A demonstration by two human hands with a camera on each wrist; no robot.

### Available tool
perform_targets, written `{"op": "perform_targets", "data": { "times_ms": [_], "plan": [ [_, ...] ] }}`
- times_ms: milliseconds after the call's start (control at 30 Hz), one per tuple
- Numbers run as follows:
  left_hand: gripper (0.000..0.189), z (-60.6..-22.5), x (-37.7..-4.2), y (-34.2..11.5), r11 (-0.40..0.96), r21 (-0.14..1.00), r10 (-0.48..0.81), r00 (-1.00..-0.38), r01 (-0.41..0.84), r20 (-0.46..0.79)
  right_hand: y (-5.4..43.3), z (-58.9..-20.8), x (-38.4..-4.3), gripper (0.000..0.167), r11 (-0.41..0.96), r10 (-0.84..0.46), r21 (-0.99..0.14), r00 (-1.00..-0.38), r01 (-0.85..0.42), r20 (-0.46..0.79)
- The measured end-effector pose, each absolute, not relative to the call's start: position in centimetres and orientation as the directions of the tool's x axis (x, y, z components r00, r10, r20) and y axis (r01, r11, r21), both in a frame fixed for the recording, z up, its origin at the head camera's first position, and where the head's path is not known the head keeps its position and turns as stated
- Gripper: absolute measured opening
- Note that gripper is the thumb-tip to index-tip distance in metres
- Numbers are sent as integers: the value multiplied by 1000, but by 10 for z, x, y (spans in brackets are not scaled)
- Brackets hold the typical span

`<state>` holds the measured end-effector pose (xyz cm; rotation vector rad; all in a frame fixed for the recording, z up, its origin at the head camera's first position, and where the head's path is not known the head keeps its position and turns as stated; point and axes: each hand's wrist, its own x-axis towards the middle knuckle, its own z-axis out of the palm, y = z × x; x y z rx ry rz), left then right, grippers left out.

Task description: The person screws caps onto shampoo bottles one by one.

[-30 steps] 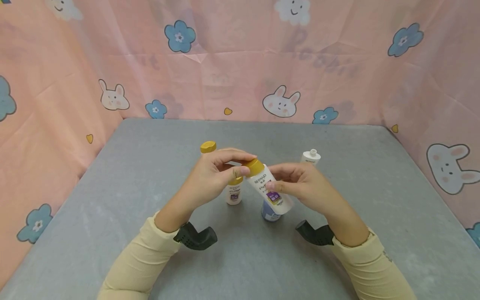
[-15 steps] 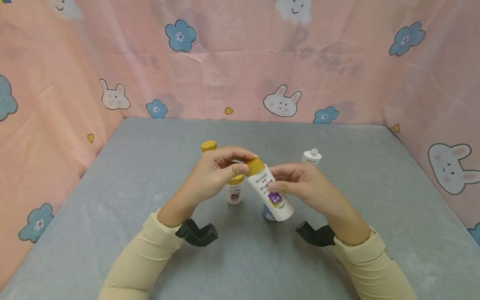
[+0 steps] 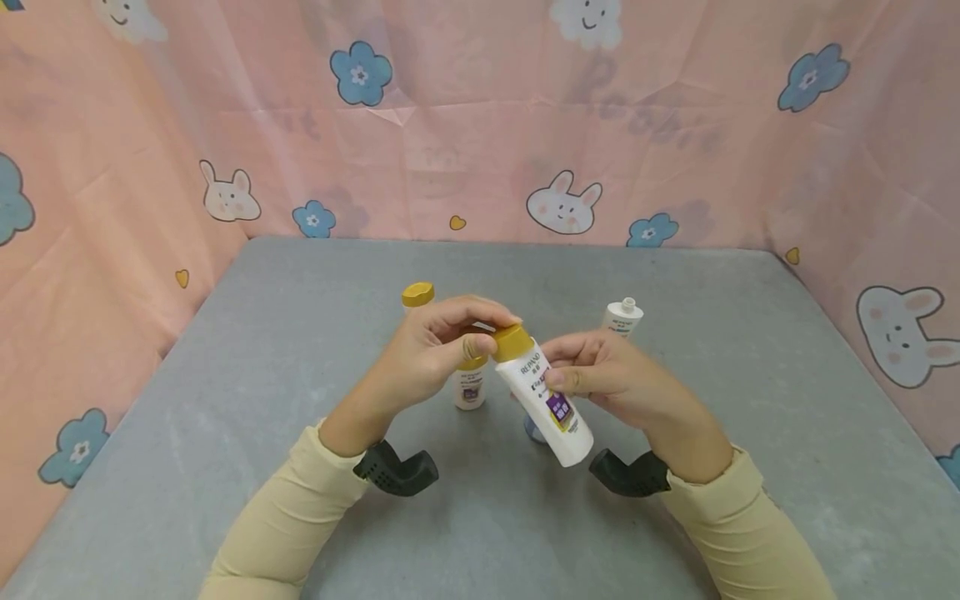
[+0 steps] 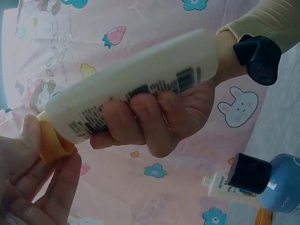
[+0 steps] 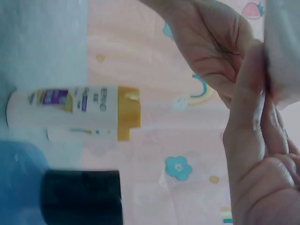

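Between my hands, a white shampoo-style bottle [image 3: 543, 400] is held tilted above the table, its base toward the lower right. My left hand [image 3: 435, 346] pinches its gold cap [image 3: 512, 342] between thumb and fingers. The right hand [image 3: 615, 375] grips the bottle's body, thumb on the label side and fingers curled behind. Seen from the left wrist, the cap [image 4: 55, 143] sits askew at the bottle's top end, and a bit of pale neck shows beside it. In the right wrist view only part of the bottle [image 5: 283, 51] appears at the edge.
Two similar gold-capped bottles, one nearer [image 3: 470, 387] and one farther [image 3: 417, 294], stand left of centre, partly hidden. An uncapped white bottle [image 3: 622, 315] stands behind the right hand. A blue bottle [image 4: 283, 183] with a black cap and a loose gold cap [image 4: 263, 216] are also there.
The bottle's base has swung down and slightly right, leaving the bottle steeper and hiding more of the blue bottle behind. Both hands keep their grip and have shifted only slightly.
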<state>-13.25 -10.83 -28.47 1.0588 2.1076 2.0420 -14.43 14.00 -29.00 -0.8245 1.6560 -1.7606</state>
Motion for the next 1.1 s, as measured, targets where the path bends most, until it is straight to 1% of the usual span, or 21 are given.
{"op": "perform_targets", "data": {
  "times_ms": [33,67,133,200,267,333,433,533,633,767,900,1100],
  "plan": [
    [75,-284,-132,-108,-83,898,468,-779,432,417,140,-290,-143,17,-57,-750,-998,-660,-9,49],
    [72,-284,-133,-108,-73,907,460,-793,415,400,139,-288,-142,18,-37,-718,-999,-694,-24,43],
    [58,-281,-133,-108,-31,932,425,-839,361,339,136,-284,-138,22,35,-630,-998,-776,-59,24],
    [43,-278,-132,-107,23,957,363,-894,289,262,133,-281,-134,29,129,-524,-988,-852,-80,1],
    [34,-275,-132,-108,73,974,296,-937,215,185,129,-277,-131,36,222,-432,-970,-902,-95,-10],
    [31,-272,-130,-108,115,983,247,-963,145,113,126,-276,-129,36,282,-375,-953,-927,-111,-3],
    [34,-269,-126,-107,161,984,226,-973,80,42,123,-275,-126,34,327,-327,-933,-944,-148,36],
    [38,-267,-122,-104,169,984,232,-973,60,19,121,-276,-123,33,349,-304,-917,-949,-195,86],
    [39,-268,-121,-101,147,986,225,-973,78,44,119,-277,-121,32,345,-300,-913,-947,-218,113],
    [33,-270,-121,-99,145,982,216,-972,124,91,118,-277,-120,31,340,-315,-916,-943,-215,105],
    [29,-272,-122,-100,157,975,234,-965,158,119,118,-279,-121,30,377,-319,-902,-944,-212,89],
    [30,-273,-122,-102,176,964,264,-953,201,150,118,-281,-121,27,405,-326,-880,-938,-249,116]
  ]
}}
